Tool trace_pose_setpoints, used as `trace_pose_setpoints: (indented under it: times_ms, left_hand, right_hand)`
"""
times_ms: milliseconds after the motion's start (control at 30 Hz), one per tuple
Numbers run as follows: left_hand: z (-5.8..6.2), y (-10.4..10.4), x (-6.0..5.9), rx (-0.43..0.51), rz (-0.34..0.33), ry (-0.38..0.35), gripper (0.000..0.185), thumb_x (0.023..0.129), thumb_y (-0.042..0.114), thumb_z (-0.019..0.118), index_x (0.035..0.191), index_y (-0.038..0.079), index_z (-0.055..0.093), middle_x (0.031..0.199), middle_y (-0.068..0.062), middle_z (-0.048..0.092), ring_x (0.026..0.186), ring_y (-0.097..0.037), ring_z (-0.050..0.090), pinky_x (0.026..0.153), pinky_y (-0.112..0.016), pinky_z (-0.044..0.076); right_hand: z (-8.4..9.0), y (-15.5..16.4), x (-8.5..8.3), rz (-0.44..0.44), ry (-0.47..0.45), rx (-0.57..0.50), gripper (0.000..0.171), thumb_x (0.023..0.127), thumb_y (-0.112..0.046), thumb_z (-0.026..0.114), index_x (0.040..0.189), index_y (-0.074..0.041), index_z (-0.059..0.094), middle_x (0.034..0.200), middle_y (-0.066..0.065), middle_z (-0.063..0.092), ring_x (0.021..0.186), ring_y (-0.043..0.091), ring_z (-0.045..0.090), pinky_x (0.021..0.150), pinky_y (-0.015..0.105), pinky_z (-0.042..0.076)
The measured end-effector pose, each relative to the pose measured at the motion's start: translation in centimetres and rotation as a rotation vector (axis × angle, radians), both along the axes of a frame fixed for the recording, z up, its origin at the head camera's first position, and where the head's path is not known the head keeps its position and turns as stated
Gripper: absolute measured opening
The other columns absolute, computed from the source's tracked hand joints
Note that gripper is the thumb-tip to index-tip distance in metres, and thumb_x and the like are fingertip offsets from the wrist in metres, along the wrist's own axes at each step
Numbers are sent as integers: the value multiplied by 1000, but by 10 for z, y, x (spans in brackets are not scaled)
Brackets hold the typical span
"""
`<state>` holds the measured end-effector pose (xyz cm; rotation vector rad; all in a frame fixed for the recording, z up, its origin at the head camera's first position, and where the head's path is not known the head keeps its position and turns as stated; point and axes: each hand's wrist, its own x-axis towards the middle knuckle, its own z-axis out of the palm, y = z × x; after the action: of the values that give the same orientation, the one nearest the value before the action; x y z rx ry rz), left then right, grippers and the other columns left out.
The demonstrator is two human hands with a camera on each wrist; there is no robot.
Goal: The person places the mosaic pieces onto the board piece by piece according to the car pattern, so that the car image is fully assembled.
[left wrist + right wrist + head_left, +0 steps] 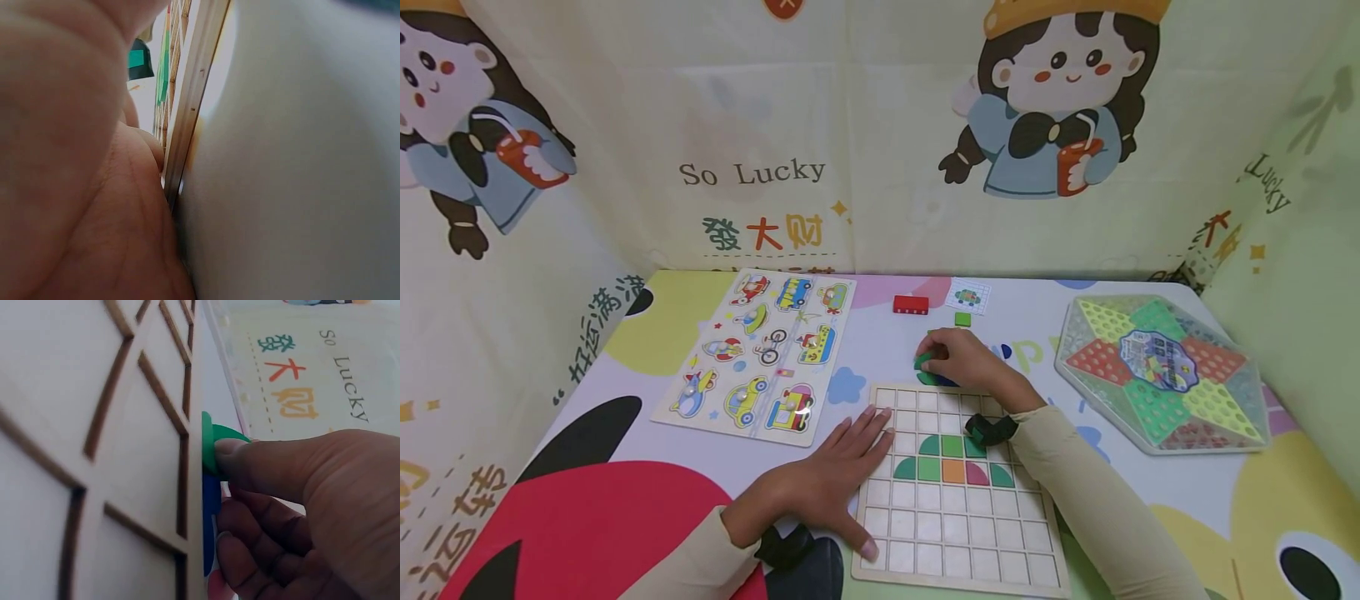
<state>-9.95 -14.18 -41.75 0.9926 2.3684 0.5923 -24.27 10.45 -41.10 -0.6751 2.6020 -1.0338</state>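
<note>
My right hand (964,358) pinches a green piece (921,364), thumb on one side and fingers on the other, just beyond the far edge of a grid board at 12 o'clock. A blue piece (210,500) is just beside it, close under my curled fingers.

My left hand (831,471) lies flat along the board's near-left side, between 9 and 10 o'clock, fingers spread and holding nothing; fingertips and thumb rest over the edge.

The wooden board (957,528) lies directly before me, divided into square cells. Around its centre, toward 12, green, orange and red tiles (929,470) sit in two rows, squares and quarter circles; my right wrist's black strap (990,431) hangs close by.

Farther out, past the right hand at 12 o'clock, are a small green square (962,319) and a picture card (967,296). A red block (911,305) lies between 11 and 12. A vehicle puzzle (811,385) lies at 10, a hexagonal box (1159,361) at 2. Behind everything hangs a cream cloth (895,125) printed "So Lucky".
</note>
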Motion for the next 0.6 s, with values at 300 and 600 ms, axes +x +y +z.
trace_pose_setpoints:
  times_ms: [300, 600]
  left_hand:
    - [1, 0, 0, -5, -1, -10, 123, 70, 68, 74, 157, 12, 8, 162, -1, -13, 144, -18, -21, 116, -48, -6]
    - [1, 0, 1, -2, 0, -4, 124, 69, 67, 75, 157, 11, 8, 162, -2, -12, 145, -19, -20, 115, -50, -6]
  right_hand:
    - [-2, 3, 1, -21, 55, -34, 6, 93, -9, 66, 99, -11, 68, 91, 0, 65, 84, 19, 56, 82, 34, 51]
    - [-1, 8, 5, -66, 175, -113, 24, 93, 0, 61, 115, -5, 71, 94, 2, 59, 81, 20, 51, 70, 32, 49]
